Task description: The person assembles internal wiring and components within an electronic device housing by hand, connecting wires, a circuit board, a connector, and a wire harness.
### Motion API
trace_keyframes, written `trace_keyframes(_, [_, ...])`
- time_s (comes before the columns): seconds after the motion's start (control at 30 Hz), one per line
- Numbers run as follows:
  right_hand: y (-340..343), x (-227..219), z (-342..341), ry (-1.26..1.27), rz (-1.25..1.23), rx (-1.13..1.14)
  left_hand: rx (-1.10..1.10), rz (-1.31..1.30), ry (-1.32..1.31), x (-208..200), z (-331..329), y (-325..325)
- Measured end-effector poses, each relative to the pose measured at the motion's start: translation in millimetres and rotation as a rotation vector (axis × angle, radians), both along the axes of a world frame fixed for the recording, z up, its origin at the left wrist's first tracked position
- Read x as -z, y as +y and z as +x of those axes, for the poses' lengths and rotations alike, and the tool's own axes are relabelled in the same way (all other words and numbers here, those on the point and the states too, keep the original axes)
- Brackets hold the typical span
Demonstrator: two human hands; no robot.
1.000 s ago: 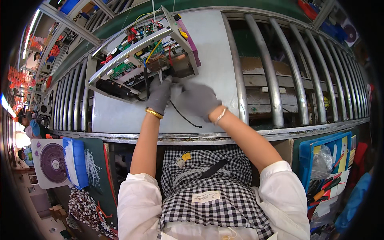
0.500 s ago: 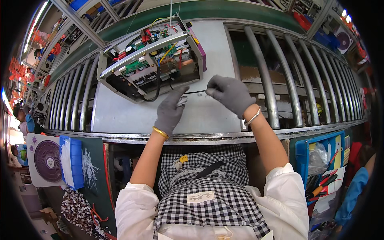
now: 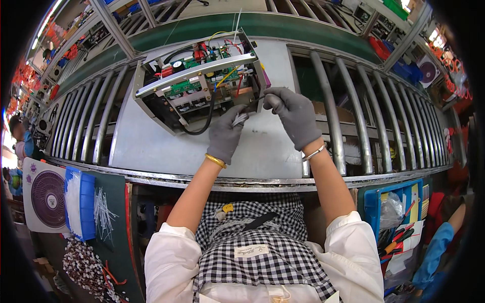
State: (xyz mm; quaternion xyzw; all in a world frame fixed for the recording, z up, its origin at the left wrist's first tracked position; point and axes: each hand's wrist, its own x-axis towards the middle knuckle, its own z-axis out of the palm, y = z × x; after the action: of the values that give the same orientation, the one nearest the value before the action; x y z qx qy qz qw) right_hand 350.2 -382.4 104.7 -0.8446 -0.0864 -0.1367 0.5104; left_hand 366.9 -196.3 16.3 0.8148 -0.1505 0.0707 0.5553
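An open metal chassis (image 3: pixel 197 76) with green circuit boards and coloured wires stands tilted on a pale metal plate (image 3: pixel 202 154). A thick black cable loops out of its near side. My grey-gloved left hand (image 3: pixel 226 132) is closed at the chassis's near right corner, pinching a thin black cable (image 3: pixel 256 100). Whitish slender pieces (image 3: pixel 240 119) also show in that hand; their kind is unclear. My gloved right hand (image 3: pixel 294 113), just to the right, pinches the same thin cable with thumb and forefinger. The cable's end is hidden by the fingers.
Metal rollers (image 3: pixel 325 111) flank the plate on both sides. At left are a fan (image 3: pixel 48 198), a blue bin (image 3: pixel 81 202) and loose white cable ties (image 3: pixel 104 214). A blue tray (image 3: pixel 373 207) with tools lies at right. Another person's blue sleeve (image 3: pixel 434 252) shows beyond it.
Both hands have moved closer to the chassis's right corner, and the right hand has come up and nearer the left. The stretch of thin cable between them now slants upward.
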Motion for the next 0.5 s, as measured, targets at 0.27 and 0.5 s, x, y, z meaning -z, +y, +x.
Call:
trace_keyframes(0.27, [10,-12,22,0.182,-0.349,0.054,-0.046,0.176,-0.359,-45,16,-13])
trace_keyframes(0.5, [4,-2,20,0.117,-0.289,0.169,-0.112,0.184,-0.181,-49,23,-15])
